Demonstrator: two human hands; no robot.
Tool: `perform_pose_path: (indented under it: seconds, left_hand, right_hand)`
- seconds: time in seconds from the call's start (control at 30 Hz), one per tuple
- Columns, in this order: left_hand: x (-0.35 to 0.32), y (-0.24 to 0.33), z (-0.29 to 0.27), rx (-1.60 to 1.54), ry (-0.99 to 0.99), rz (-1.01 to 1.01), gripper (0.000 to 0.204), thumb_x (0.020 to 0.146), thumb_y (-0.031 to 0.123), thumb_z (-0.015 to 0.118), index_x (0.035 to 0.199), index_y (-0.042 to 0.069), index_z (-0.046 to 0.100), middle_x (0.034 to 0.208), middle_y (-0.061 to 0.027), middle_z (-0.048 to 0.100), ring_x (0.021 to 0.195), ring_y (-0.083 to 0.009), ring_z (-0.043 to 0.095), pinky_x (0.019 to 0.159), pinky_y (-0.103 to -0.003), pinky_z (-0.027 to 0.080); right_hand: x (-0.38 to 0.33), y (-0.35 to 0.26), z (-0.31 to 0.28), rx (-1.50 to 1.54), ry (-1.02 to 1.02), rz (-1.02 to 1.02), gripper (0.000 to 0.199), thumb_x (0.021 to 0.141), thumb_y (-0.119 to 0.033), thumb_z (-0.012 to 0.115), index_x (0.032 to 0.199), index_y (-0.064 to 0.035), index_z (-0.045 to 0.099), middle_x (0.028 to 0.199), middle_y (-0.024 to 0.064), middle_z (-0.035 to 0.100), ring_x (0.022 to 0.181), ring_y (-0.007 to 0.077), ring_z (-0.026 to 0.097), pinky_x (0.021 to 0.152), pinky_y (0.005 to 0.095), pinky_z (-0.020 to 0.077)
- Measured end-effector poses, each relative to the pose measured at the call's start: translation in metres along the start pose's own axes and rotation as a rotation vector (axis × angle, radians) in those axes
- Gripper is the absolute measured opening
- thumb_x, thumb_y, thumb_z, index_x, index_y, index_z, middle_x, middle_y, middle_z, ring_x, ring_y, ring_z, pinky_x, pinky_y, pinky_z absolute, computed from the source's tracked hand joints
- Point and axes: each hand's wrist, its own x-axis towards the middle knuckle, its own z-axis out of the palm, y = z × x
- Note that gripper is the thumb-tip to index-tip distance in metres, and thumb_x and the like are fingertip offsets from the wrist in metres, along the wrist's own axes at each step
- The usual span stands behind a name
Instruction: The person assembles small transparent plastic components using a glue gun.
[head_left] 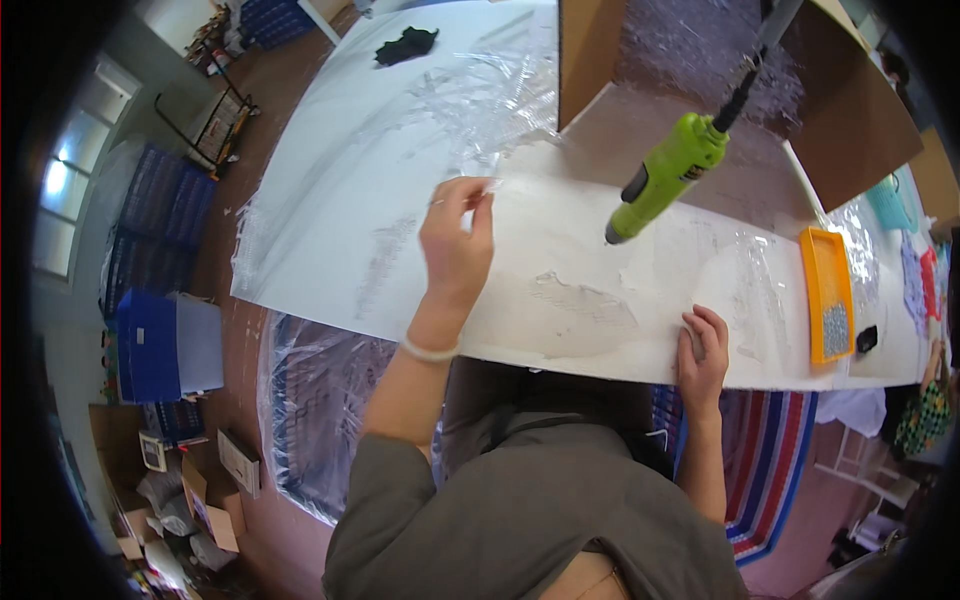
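My left hand (458,240) is raised over the white table (340,230), thumb and fingertips drawn together in a pinch. A small pale, see-through bit seems to show at the fingertips, too small to name. Near the table's front edge rests my right hand (705,355), fingers apart and slightly bent, with nothing visible in it. Between and beyond the hands hangs a green electric screwdriver (668,175), tip down, from a dark cord; neither hand touches it. Beneath it lies a pale, worn board or sheet (580,240) with torn, scuffed patches.
An orange tray (828,300) with many small metal pieces stands at the right, beside a small black object (867,338). An open cardboard box (850,110) holding clear plastic fills the far side. Crumpled film (500,100) and a black cloth-like item (407,46) lie far left.
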Motion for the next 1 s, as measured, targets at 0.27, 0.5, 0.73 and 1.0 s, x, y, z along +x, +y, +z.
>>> perform_pose_path:
  seconds: [0.27, 0.5, 0.73, 1.0]
  left_hand:
    - [-0.032, 0.045, -0.036, -0.962, -0.053, -0.974, 0.038, 0.097, -0.001, 0.066, 0.131, 0.001, 0.051, 0.1, -0.005, 0.064, 0.09, -0.0138, 0.066, 0.086, -0.032, 0.06]
    - [-0.056, 0.057, -0.025, -1.103, -0.19, -1.126, 0.055, 0.097, -0.001, 0.065, 0.145, 0.004, 0.04, 0.105, -0.0061, 0.059, 0.097, -0.016, 0.064, 0.091, -0.035, 0.06]
    - [-0.08, 0.02, -0.02, -0.451, -0.26, -0.51, 0.035, 0.096, -0.002, 0.067, 0.13, 0.0, 0.062, 0.112, -0.0082, 0.067, 0.101, -0.0212, 0.066, 0.089, -0.034, 0.057]
    - [-0.101, 0.052, -0.019, -0.164, -0.46, 0.008, 0.018, 0.086, -0.002, 0.074, 0.105, -0.002, 0.074, 0.107, -0.0144, 0.07, 0.101, -0.0315, 0.067, 0.084, -0.037, 0.057]
  right_hand:
    - [0.026, -0.065, 0.022, 0.304, -0.112, -0.142, 0.041, 0.083, 0.002, 0.08, 0.121, -0.0031, 0.067, 0.125, 0.0161, 0.067, 0.114, 0.0333, 0.065, 0.098, 0.0387, 0.0522]
    - [0.019, -0.075, 0.044, 0.463, -0.213, -0.062, 0.033, 0.088, 0.001, 0.078, 0.119, 0.0007, 0.066, 0.108, 0.0145, 0.07, 0.089, 0.0221, 0.07, 0.079, 0.03, 0.0574]
    - [0.017, -0.054, 0.021, 0.37, -0.204, 0.086, 0.019, 0.093, 0.004, 0.068, 0.112, 0.0007, 0.069, 0.101, 0.0138, 0.07, 0.084, 0.0215, 0.07, 0.074, 0.0297, 0.055]
    - [0.022, -0.023, 0.009, -0.082, -0.081, -0.116, 0.019, 0.087, -0.002, 0.074, 0.106, -0.0028, 0.072, 0.101, 0.0136, 0.066, 0.094, 0.0328, 0.061, 0.083, 0.04, 0.0512]
